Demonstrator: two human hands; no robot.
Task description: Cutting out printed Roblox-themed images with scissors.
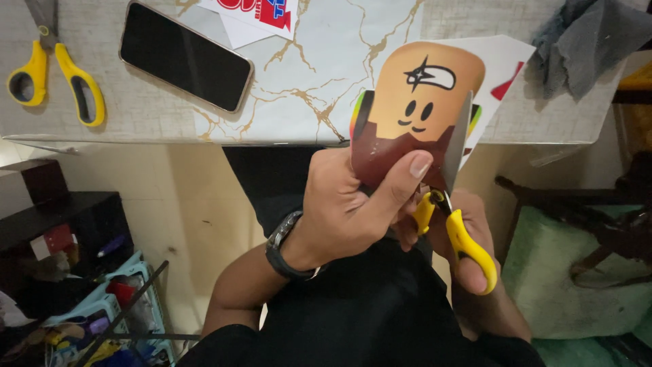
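My left hand [350, 204] pinches the lower edge of a paper cut-out [414, 102], an orange rounded figure with a drawn smiling face and a dark red base. The thumb lies across the dark red part. My right hand [475, 272] grips yellow-handled scissors [456, 217], whose blades run up along the cut-out's right edge. A dark watch sits on my left wrist. Both hands hover over my lap, just in front of the table edge.
On the marble-patterned table [305, 81] lie a dark phone [185, 56], a second pair of yellow scissors [58, 71], printed paper sheets [261, 13] and a grey cloth [584, 41]. A bin of clutter [102, 306] stands lower left, a green cushioned seat [577, 272] at right.
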